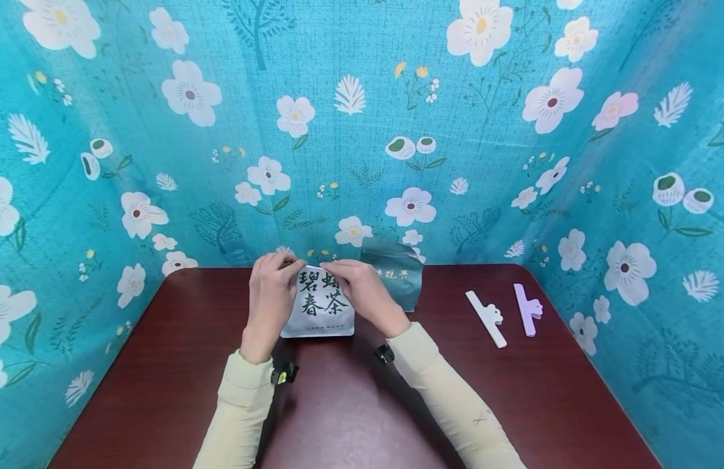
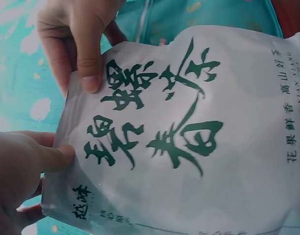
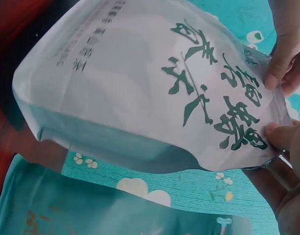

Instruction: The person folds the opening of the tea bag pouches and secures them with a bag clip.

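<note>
A white tea bag [image 1: 323, 319] with large green characters stands near the table's back edge, between both hands. My left hand [image 1: 272, 286] pinches its top edge on the left, thumb on the printed front. On the right my right hand [image 1: 364, 283] pinches the same edge a short way along. In the left wrist view the white tea bag [image 2: 228, 156] fills most of the frame, its top folded flat between the fingers. The right wrist view shows the tea bag's [image 3: 125, 88] front and its side gusset.
A green tea bag [image 1: 405, 286] with gold characters stands just behind my right hand. Two sealing clips lie on the table [image 1: 350, 404] to the right: a white clip [image 1: 486, 319] and a purple clip [image 1: 525, 311]. A flowered blue cloth [image 1: 350, 163] hangs around the table.
</note>
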Action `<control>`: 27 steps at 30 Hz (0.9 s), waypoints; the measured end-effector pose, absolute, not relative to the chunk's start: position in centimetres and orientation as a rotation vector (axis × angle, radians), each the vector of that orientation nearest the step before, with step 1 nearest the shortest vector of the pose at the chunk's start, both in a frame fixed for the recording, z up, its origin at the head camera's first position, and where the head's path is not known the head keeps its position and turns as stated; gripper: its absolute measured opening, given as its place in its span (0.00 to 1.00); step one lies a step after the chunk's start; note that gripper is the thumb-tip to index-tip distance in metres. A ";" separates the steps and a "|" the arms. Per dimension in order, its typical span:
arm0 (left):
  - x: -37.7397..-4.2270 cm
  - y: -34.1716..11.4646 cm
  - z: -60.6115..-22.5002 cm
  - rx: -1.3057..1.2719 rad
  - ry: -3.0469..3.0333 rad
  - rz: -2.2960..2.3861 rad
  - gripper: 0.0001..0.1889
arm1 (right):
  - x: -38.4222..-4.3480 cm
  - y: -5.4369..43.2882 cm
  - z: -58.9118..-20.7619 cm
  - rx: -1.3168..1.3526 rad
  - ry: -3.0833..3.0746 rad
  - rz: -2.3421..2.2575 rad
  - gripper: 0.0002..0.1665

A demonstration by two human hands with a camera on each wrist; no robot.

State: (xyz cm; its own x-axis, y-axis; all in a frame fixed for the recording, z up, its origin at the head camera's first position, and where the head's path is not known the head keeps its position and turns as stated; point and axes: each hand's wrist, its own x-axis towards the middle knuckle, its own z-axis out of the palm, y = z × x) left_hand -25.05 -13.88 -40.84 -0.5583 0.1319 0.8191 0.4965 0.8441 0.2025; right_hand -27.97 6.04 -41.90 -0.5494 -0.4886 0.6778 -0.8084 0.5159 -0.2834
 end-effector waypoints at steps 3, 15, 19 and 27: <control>-24.3 -13.6 -40.7 -0.457 -2.144 -0.553 0.09 | -27.3 6.3 -41.8 1.058 -2.229 0.810 0.17; -24.2 -11.9 -43.4 -0.493 -2.115 -0.548 0.13 | -27.8 8.7 -43.4 1.143 -2.213 0.835 0.16; -23.9 -11.6 -43.8 -0.485 -2.129 -0.542 0.13 | -28.0 9.4 -43.5 1.169 -2.256 0.942 0.16; -23.3 -10.5 -43.4 -0.465 -2.240 -0.461 0.09 | -28.2 11.2 -43.8 1.113 -2.449 1.258 0.19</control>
State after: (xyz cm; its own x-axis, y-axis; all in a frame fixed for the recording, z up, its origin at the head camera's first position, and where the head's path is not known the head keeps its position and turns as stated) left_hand -23.30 -10.54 -43.36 -0.6242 0.1806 0.7601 0.4661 0.8669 0.1768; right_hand -28.19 11.23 -43.79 -0.7064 -0.5409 0.4565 -0.6861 0.3649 -0.6293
